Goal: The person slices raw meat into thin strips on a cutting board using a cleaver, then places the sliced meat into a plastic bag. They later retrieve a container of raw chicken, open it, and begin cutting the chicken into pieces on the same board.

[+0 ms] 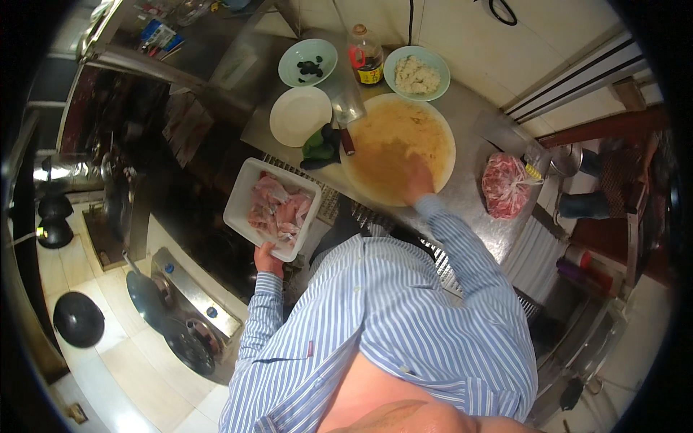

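Note:
My left hand [268, 261] grips the near edge of a white plastic tub [229, 211], its fingers closed round the rim. Pale pink pieces of raw meat [278, 209] lie in the tub, which hangs tilted off the counter's left side. My right hand [419, 179] rests on a round cutting board [364, 177], fingers stretched forward onto its wet, brownish surface; their tips are blurred. At the board's left edge lies a cleaver [348, 142] with a dark red handle. Beside it is a crumpled green and black cloth [319, 148].
On the metal counter [469, 137] stand a white plate [299, 115], a bowl with black pieces [309, 63], a bottle of dark sauce [367, 58] and a bowl of pale shreds [417, 73]. A bag of red meat [504, 186] lies right. A stove [191, 289] with pans is lower left.

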`<state>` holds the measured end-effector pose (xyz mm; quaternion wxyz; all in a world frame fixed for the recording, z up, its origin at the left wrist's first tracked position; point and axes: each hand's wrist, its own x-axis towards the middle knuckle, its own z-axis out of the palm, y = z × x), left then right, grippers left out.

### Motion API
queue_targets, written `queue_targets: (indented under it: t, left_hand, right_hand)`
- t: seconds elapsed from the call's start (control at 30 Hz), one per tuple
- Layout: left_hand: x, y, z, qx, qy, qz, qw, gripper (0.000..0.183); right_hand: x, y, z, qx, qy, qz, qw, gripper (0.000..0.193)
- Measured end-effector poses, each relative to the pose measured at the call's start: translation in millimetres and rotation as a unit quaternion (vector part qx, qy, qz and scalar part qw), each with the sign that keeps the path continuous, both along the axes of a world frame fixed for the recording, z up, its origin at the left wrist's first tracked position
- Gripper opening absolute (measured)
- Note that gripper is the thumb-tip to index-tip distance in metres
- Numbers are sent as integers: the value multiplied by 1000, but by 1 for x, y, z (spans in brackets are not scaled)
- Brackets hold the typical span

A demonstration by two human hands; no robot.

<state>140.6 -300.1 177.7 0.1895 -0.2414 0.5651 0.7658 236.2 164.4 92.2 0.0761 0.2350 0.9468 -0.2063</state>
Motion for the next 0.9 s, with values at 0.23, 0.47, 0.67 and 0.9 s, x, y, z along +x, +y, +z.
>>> queue_targets:
  t: [0.23, 0.47, 0.67, 0.9]
  left_hand:
    - [-95, -31, 6, -24, -2, -83, 996, 65]
    - [-169, -40, -10, -23, 8, -168, 985, 71]
    - [-187, -38, -25, 5, -1, -203, 979, 67]
    - [-217, 33, -25, -96, 86, -394, 910, 55]
  right_hand:
    - [-51, -53, -28, 29, -57, -9, 998, 77]
    - [33, -43, -14, 65, -139, -3, 988, 81]
    - [121, -29, 11, 85, -186, 16, 979, 75]
    - [21, -81, -13, -60, 101, -195, 974, 59]
